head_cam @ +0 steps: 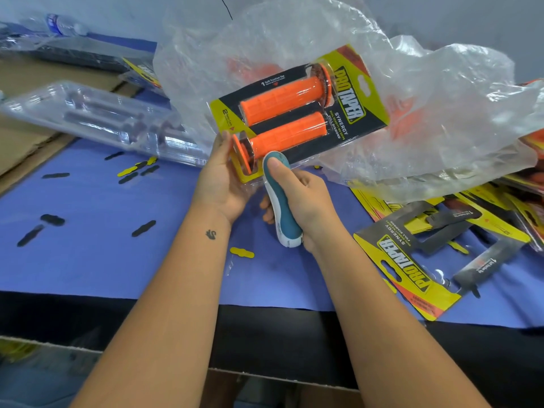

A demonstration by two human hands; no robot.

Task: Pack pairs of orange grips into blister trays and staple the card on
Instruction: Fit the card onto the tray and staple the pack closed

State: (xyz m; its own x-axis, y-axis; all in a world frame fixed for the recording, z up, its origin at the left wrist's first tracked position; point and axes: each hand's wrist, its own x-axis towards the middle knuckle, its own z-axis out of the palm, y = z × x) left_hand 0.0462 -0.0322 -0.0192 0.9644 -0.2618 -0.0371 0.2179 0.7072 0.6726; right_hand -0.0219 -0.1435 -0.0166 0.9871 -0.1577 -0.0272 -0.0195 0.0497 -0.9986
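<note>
A packed blister tray with two orange grips (284, 116) under a yellow-and-black card (357, 104) is lifted above the blue table. My left hand (222, 178) holds its near left corner, thumb by the flange of the lower grip. My right hand (300, 198) grips a teal-and-white stapler (281, 207), thumb pressing on its top. The stapler's nose sits at the card's lower edge.
A large clear plastic bag (426, 92) with more orange grips lies behind and to the right. Empty clear blister trays (97, 116) are stacked at the left. Loose printed cards (412, 260) pile at the right. Small punched-out card bits (141, 228) dot the blue mat (88, 260).
</note>
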